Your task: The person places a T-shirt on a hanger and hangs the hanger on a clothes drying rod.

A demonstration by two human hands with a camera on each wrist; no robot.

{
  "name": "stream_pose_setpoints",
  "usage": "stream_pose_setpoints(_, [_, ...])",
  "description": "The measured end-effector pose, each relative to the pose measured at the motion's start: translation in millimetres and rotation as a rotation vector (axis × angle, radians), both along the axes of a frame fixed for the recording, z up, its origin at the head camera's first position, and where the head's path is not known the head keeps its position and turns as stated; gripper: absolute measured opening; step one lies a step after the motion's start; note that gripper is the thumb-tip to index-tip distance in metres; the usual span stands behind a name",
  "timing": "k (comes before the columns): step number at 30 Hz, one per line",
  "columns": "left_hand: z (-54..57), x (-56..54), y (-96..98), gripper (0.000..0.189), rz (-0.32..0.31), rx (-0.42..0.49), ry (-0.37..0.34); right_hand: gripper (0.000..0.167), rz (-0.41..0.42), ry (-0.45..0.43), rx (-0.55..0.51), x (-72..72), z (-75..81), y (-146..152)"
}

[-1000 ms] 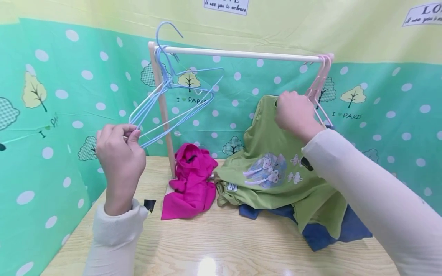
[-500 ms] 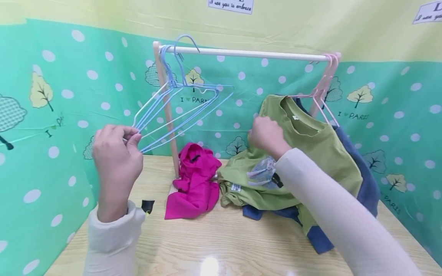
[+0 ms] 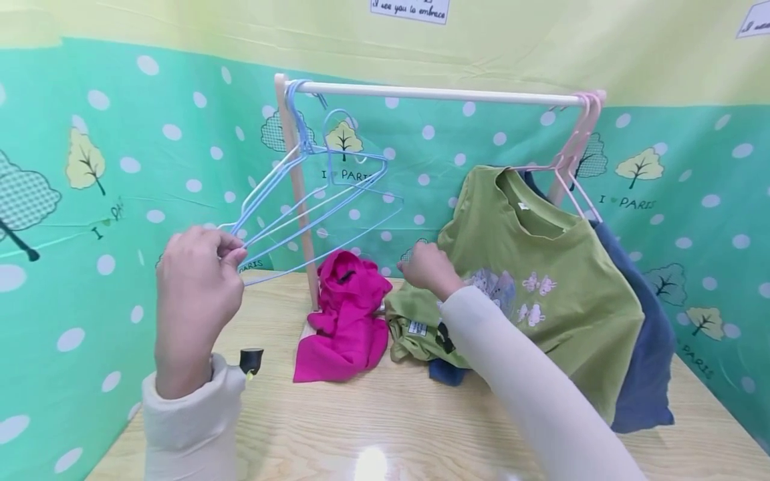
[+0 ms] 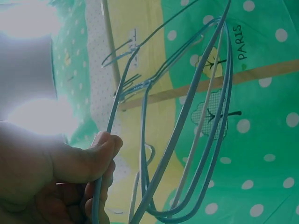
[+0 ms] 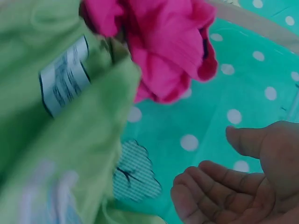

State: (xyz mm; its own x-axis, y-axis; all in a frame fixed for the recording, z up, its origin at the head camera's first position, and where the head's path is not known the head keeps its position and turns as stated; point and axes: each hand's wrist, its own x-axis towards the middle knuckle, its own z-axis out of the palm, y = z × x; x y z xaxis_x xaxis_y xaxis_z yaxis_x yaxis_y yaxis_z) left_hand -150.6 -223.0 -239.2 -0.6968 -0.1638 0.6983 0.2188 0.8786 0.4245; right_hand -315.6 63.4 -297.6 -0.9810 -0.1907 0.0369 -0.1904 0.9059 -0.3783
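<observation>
My left hand (image 3: 201, 294) pinches the corner of a blue clothes hanger (image 4: 122, 84) between thumb and fingers. That hanger is off the rail, its hook below the bar and in front of the other blue and white hangers (image 3: 303, 127) on the rack's left end. My right hand (image 3: 430, 268) is in mid-air with loosely curled fingers and nothing in it. In the right wrist view it lies apart from the green shirt (image 5: 107, 98) and the magenta garment (image 5: 168, 46). The green shirt hangs at the right on a pink hanger (image 3: 562, 160), partly covered by my right arm.
A small rack with a white rail (image 3: 433, 93) and wooden posts stands on the wooden table (image 3: 337, 427). The crumpled magenta garment lies by its left post. A dark blue garment (image 3: 650, 347) hangs behind the green shirt. A patterned curtain (image 3: 90, 267) surrounds the table.
The hanger in my left hand has come down, its hook from above the rail to below it. My right hand has moved left and down from the pink hangers, and the green shirt now hangs freely.
</observation>
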Motion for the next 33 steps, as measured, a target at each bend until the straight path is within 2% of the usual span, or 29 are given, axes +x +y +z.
stream_pose_setpoints(5, [-0.7, 2.7, -3.9, 0.007, -0.008, -0.022, -0.046, 0.048, 0.027, -0.036, -0.122, -3.5, -24.4, -17.7])
stream_pose_setpoints(7, [-0.8, 3.5, -5.1, 0.006, -0.015, -0.032, -0.049, 0.044, 0.026, -0.051, -0.207, -4.8, -34.8, -24.9])
stream_pose_setpoints(10, [-0.5, 5.1, -7.7, 0.006, -0.022, -0.048, -0.058, 0.033, 0.040, -0.024, -0.299, -6.4, -50.7, -35.2])
stream_pose_setpoints(12, [0.1, 6.8, -9.6, 0.006, -0.023, -0.060, -0.063, 0.035, 0.066, -0.022, -0.349, -6.5, -60.5, -41.9])
stream_pose_setpoints(14, [0.8, 8.7, -11.1, 0.006, -0.023, -0.068, -0.071, 0.043, 0.101, -0.006, -0.371, -6.0, -68.4, -48.6])
stream_pose_setpoints(19, [2.0, 12.7, -12.8, 0.005, -0.022, -0.082, -0.096, 0.049, 0.147, -0.011, -0.415, -5.6, -82.9, -63.0])
stream_pose_setpoints(22, [2.6, 13.6, -13.2, 0.006, -0.022, -0.084, -0.110, 0.057, 0.128, -0.040, -0.481, -5.9, -87.5, -69.0])
stream_pose_setpoints(25, [3.6, 13.1, -12.9, 0.006, -0.030, -0.084, -0.113, 0.059, 0.062, -0.078, -0.564, -6.0, -88.9, -73.3])
stream_pose_setpoints(27, [4.8, 12.6, -12.5, 0.006, -0.036, -0.087, -0.119, 0.049, -0.001, -0.089, -0.613, -5.5, -88.5, -74.7])
stream_pose_setpoints(31, [6.4, 12.3, -11.7, 0.006, -0.041, -0.093, -0.136, 0.013, -0.119, -0.045, -0.642, -5.2, -86.5, -73.2])
stream_pose_setpoints(32, [6.5, 12.4, -11.8, 0.006, -0.041, -0.093, -0.140, 0.013, -0.134, -0.029, -0.646, -5.0, -85.1, -71.6])
stream_pose_setpoints(33, [6.4, 12.6, -12.0, 0.006, -0.041, -0.091, -0.142, 0.020, -0.140, -0.023, -0.650, -5.4, -83.7, -69.1])
